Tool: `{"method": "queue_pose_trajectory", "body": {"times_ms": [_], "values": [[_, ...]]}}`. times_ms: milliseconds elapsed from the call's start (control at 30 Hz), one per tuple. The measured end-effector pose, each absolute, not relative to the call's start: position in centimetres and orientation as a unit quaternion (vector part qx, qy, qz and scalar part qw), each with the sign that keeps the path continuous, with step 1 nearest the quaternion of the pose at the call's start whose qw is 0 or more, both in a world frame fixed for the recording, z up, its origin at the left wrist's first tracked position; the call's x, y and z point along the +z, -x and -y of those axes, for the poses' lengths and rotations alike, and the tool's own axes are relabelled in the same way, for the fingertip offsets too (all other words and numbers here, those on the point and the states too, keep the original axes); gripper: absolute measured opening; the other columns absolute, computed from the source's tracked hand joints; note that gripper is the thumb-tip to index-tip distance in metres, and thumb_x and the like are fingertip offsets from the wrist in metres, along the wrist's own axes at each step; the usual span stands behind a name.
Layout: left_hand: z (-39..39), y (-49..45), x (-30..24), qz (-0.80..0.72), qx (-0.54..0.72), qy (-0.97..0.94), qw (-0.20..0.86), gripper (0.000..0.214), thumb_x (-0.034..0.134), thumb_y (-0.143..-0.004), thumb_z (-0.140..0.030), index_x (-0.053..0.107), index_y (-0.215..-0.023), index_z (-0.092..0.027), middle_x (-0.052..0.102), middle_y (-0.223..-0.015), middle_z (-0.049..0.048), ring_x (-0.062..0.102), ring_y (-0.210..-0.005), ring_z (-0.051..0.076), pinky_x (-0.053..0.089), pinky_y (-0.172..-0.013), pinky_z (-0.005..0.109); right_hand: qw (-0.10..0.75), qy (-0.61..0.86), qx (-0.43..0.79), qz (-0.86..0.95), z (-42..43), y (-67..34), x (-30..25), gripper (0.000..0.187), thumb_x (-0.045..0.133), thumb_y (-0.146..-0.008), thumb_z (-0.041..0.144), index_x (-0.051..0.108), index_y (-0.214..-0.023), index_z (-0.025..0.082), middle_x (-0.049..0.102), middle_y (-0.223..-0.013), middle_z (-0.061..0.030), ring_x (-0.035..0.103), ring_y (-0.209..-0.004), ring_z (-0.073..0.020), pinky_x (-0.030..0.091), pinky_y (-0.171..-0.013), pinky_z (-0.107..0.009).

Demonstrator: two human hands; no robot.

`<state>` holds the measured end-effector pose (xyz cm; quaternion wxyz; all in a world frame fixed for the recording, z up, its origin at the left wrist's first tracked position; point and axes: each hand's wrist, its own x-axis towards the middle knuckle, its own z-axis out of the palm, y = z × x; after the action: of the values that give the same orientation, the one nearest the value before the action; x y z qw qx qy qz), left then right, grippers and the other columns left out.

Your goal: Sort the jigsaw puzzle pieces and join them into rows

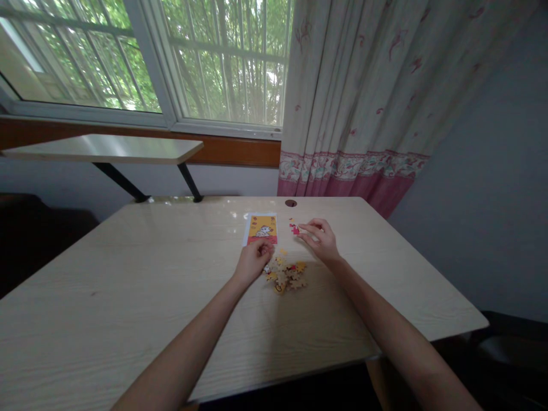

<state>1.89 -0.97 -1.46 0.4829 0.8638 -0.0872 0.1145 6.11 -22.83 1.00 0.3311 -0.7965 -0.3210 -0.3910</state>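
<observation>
Barred window (141, 57), trees beyond. Floral curtain (385, 97), pink hem, hangs right of window. Pale shelf (107, 148) on black brackets under sill. Cable hole (290, 203) near far edge of wooden desk (128, 285).

**Pale table under a barred window**

A wide table (128, 297) with a pale wood grain fills the lower part of the view. A small round hole (290, 203) sits near its far edge. Behind the table, a lighter board (107, 148) on black slanted legs stands just below the brown wooden band (231, 151) under the sill. The large window (171, 63) has white frames and bars, and green trees (222, 34) show outside. Daylight comes in and shines softly on the tabletop. To the right hangs a cream curtain (363, 85) with red figures and a pink border. The wall (492, 200) is grey-blue.
</observation>
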Motion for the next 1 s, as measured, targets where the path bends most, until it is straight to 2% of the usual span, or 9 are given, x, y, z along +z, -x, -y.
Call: {"method": "queue_pose_trajectory", "body": {"times_ms": [267, 467, 633, 800, 1000], "values": [[0.9, -2.0, -1.5, 0.085, 0.126, -0.869, 0.471, 0.014, 0.049, -0.071, -0.02, 0.06, -0.078, -0.016, 0.06, -0.068, 0.0007, 0.053, -0.06, 0.013, 0.041, -0.056, 0.023, 0.318, 0.832, -0.337, 0.306, 23.8, -7.3, 1.0, 0.024, 0.059, -0.08, 0.034, 0.065, -0.101, 0.024, 0.054, -0.094, -0.0057, 0.052, -0.088, -0.0165, 0.043, -0.08, -0.033], [0.5, -1.3, -0.2, 0.105, 0.22, -0.925, 0.29, 0.016, 0.046, -0.077, -0.02, 0.061, -0.083, -0.017, 0.063, -0.086, 0.0066, 0.053, -0.086, 0.022, 0.042, -0.077, 0.033, 0.302, 0.893, -0.257, 0.214, 25.2, -10.7, -0.5, 0.027, 0.061, -0.076, 0.041, 0.067, -0.093, 0.021, 0.056, -0.092, -0.007, 0.053, -0.088, -0.0184, 0.041, -0.082, -0.034], [0.6, -0.8, 0.4, 0.071, 0.217, -0.958, 0.173, 0.023, 0.047, -0.079, -0.024, 0.064, -0.094, -0.019, 0.061, -0.099, 0.0087, 0.052, -0.093, 0.026, 0.04, -0.079, 0.038, 0.244, 0.942, -0.15, 0.177, 25.4, -12.6, -1.2, 0.028, 0.057, -0.078, 0.044, 0.068, -0.093, 0.023, 0.06, -0.094, -0.0065, 0.053, -0.091, -0.0183, 0.039, -0.082, -0.03], [0.9, -0.6, 0.3, 0.053, 0.199, -0.967, 0.147, 0.026, 0.044, -0.083, -0.028, 0.065, -0.096, -0.019, 0.06, -0.103, 0.0088, 0.051, -0.096, 0.026, 0.039, -0.08, 0.039, 0.208, 0.961, -0.121, 0.136, 25.0, -13.2, -1.3, 0.027, 0.055, -0.079, 0.042, 0.067, -0.097, 0.026, 0.061, -0.1, -0.0057, 0.053, -0.094, -0.0191, 0.038, -0.081, -0.03], [1.1, -0.4, 0.6, 0.047, 0.178, -0.972, 0.144, 0.026, 0.044, -0.083, -0.029, 0.066, -0.096, -0.02, 0.059, -0.105, 0.0081, 0.05, -0.098, 0.025, 0.038, -0.081, 0.039, 0.199, 0.958, -0.144, 0.146, 24.8, -12.5, -1.5, 0.028, 0.052, -0.082, 0.037, 0.064, -0.103, 0.024, 0.062, -0.104, -0.0052, 0.051, -0.097, -0.0196, 0.036, -0.083, -0.031]]}}
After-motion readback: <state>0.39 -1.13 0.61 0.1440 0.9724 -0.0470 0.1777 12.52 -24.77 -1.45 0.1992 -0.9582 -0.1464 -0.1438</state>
